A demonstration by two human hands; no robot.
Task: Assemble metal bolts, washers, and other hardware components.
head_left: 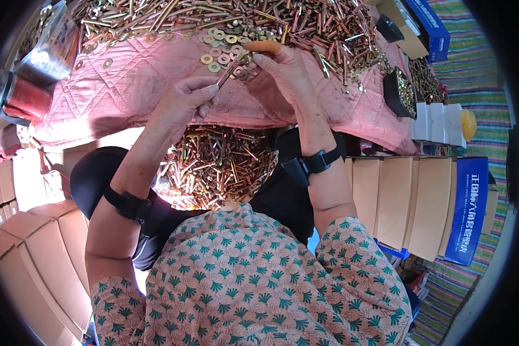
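My left hand (191, 99) pinches the lower end of a slim metal bolt (228, 73) between thumb and fingers. The bolt slants up to the right, over the edge of the pink quilted cloth. At its upper end my right hand (284, 68) closes thumb and index finger; whether a small part sits between them I cannot make out. An orange finger cover (262, 47) is on that index finger. Just beyond the bolt lie loose flat washers (215, 52), gold and silvery, partly hidden by my right hand.
Heaps of bolts (340, 34) cover the far side of the pink cloth (127, 86). More bolts (222, 167) fill the space below, between my knees. A clear plastic tub (49, 52) and red container (26, 98) stand left; a black tray of small parts (400, 92) and cartons (395, 199) right.
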